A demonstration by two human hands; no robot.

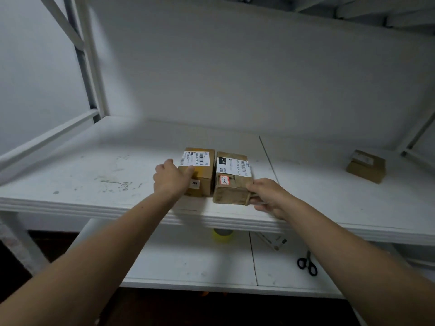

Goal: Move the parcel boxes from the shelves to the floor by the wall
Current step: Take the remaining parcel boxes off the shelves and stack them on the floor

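Left forearm [101, 255] and right forearm [348, 252] reach over the lower shelf [188, 262], where black scissors [307, 263], a yellow roll [222, 235] and a small white carton [274, 242] lie, none of them in the way. Beyond, close to the front lip of the middle shelf [94, 180], the left hand [170, 178] grips the left box [204, 180], fingers wrapped round its near left corner and thumb laid across the top by the white label. The right hand [268, 196] holds the right box [231, 187] at its near right corner, fingers curled against the crumpled side, seemingly on a loose flap of tape. The two boxes sit side by side, almost touching. The step looks like taking both off at once, one per hand. To do it well, I would move the right hand off the flap onto the solid wall of the box, since tape could peel. Then I would get fingers under each box or squeeze the pair together, and draw them straight back over the lip before lowering. Room is generous: bare shelf lies to either side, the upper shelf [376, 10] is well overhead, and the upright post [90, 55] stands far off to the left. A third box [366, 167] sits well apart at the far right, near the back wall [235, 78].
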